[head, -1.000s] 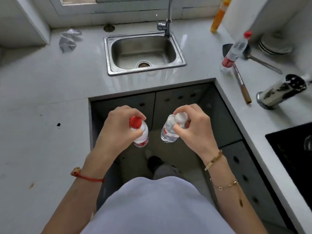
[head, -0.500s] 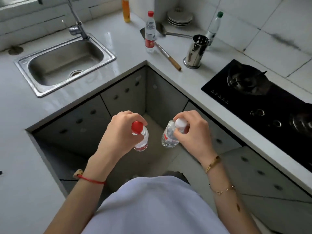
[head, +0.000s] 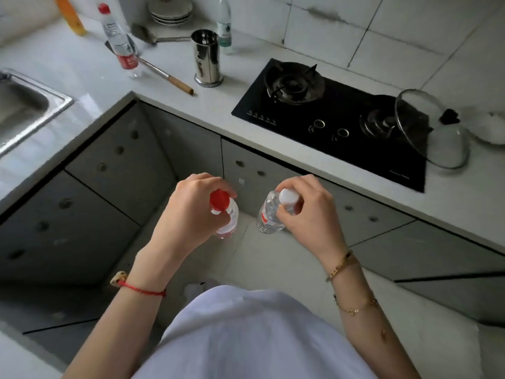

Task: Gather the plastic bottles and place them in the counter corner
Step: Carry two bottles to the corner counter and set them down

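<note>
Clear plastic is the material of both small bottles that the person holds in front of the body, above the floor and in front of the grey cabinet doors (head: 114, 170). The left hand (head: 188, 214) wraps its fingers around the neck and shoulder of the bottle with the red cap (head: 222, 207), and the right hand (head: 306, 214) grips with closed fingers the top of the bottle with the white cap (head: 269, 214). The two bottles hang close to each other but they do not touch. On the left wrist there is a red string bracelet (head: 142, 289), and on the right wrist a gold bracelet (head: 341, 265). Farther away, on the white counter (head: 82, 75), another plastic bottle with a red cap and red label (head: 120, 42) stands upright near the corner. A long utensil with a wooden handle (head: 166, 76) lies just behind it. A shiny metal utensil holder (head: 207, 58) stands near them, and behind the holder a bottle with a green label (head: 224, 26) stands close to the tiled wall. A stack of plates (head: 170, 10) sits in the corner itself, and an orange bottle (head: 69, 15) is at the upper left. The black gas stove (head: 328, 116) is set in the counter to the right, with a glass lid (head: 431, 129) resting partly on it. At the left edge a part of the steel sink (head: 24, 108) shows.
</note>
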A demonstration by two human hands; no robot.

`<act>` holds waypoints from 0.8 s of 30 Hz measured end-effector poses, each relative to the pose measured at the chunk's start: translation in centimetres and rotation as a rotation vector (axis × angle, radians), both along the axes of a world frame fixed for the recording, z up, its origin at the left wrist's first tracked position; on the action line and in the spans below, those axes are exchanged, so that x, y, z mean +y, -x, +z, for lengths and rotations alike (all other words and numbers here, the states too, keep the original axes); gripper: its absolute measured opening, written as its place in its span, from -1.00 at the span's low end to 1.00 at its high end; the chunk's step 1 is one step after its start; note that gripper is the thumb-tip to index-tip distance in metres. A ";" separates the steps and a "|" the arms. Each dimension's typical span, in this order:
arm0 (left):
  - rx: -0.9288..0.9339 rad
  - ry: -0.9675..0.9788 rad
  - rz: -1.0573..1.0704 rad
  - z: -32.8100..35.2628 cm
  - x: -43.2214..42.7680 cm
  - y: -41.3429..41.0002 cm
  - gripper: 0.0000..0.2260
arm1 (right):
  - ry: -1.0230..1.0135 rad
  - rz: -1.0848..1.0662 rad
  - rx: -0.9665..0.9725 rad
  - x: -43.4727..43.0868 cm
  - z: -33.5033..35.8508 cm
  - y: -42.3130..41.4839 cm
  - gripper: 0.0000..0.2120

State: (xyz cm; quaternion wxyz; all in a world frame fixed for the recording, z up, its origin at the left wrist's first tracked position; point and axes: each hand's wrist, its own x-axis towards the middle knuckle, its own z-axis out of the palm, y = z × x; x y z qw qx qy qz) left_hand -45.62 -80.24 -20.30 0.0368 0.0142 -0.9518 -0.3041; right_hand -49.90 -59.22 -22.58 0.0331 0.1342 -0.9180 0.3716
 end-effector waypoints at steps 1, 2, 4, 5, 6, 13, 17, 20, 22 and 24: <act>0.005 0.003 -0.019 0.0 1.4 -0.2 -0.69 | -0.004 -0.017 0.006 1.5 0.0 -0.7 -0.77; 0.011 0.008 -0.039 0.0 2.8 -0.3 -0.70 | -0.005 -0.033 0.011 3.1 -0.1 -1.3 -0.77; 0.020 0.012 -0.081 -0.1 5.8 -0.6 -0.71 | -0.002 -0.070 0.007 6.2 -0.1 -2.8 -0.78; 0.023 0.006 -0.105 -0.2 7.3 -0.8 -0.71 | -0.001 -0.092 0.002 7.7 -0.1 -3.5 -0.78; 0.022 -0.002 -0.130 -0.3 8.8 -1.1 -0.71 | 0.002 -0.117 -0.003 9.3 0.0 -4.3 -0.78; -0.013 -0.025 -0.321 -0.6 19.0 -2.0 -0.68 | 0.011 -0.323 -0.028 19.3 -0.5 -9.9 -0.76; -0.021 -0.031 -0.449 -0.5 24.2 -1.8 -0.68 | 0.007 -0.452 -0.034 23.9 -0.9 -12.5 -0.75; -0.013 -0.016 -0.560 -0.3 28.0 -1.3 -0.69 | 0.007 -0.559 -0.020 26.9 -1.0 -14.0 -0.75; -0.015 0.000 -0.627 -0.3 30.4 -0.8 -0.69 | 0.020 -0.631 -0.007 28.8 -1.0 -14.7 -0.76; -0.013 0.013 -0.694 -0.5 32.8 0.0 -0.69 | 0.024 -0.699 0.000 30.7 -1.0 -15.2 -0.75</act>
